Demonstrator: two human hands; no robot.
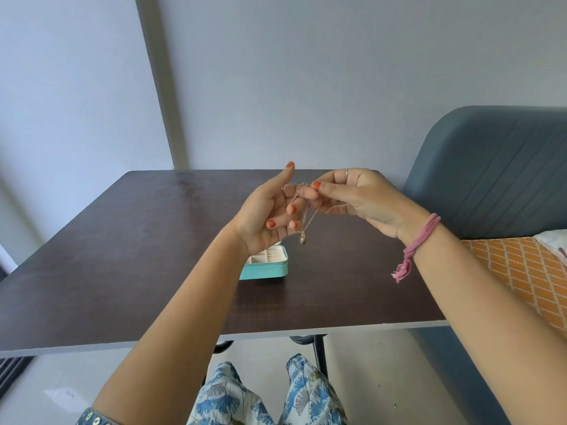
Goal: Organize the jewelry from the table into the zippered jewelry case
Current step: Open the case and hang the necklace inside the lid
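A thin gold chain necklace (303,223) with a small pendant hangs between my two raised hands, above the dark table (138,240). My left hand (267,216) is palm up with the chain looped over its fingers. My right hand (352,197) pinches the chain's top end between thumb and forefinger. Below my left hand the turquoise jewelry case (270,266) lies open on the table, its pale divided compartments partly hidden by my wrist.
A blue padded headboard (497,173) and a bed with an orange patterned cover (521,271) stand to the right of the table. The wall is close behind the table's far edge. My knees show below the front edge.
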